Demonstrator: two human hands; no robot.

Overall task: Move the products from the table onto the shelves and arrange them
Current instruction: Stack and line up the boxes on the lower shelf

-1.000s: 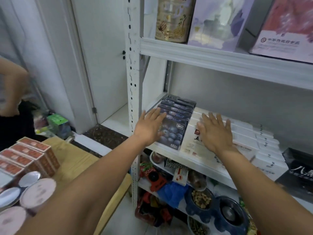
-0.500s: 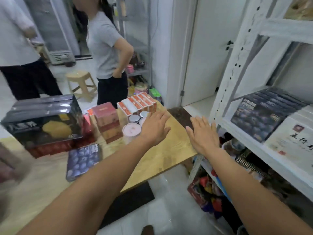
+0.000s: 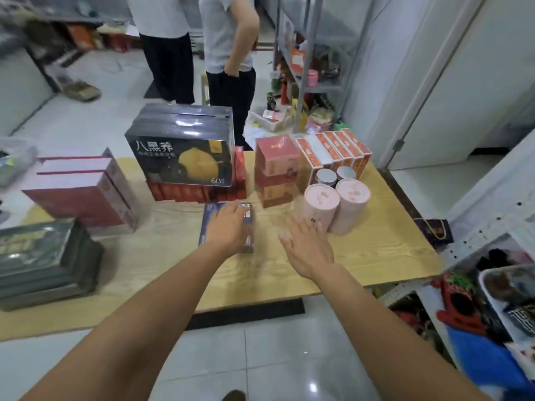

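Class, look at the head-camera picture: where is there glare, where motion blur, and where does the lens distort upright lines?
Head view: glare streaks the top of the black box and spots the floor tiles; motion blur smears the red boxes and the right hand; the wide lens tilts the door frame.

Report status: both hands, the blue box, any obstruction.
Left hand flat on blue box, no grip yet. Right hand open over table. Pink canisters just beyond its fingertips, clear of the box.

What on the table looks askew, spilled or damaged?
Nothing stands out: the pink canisters stand upright on the table, and the left hand rests on a dark blue box lying flat.
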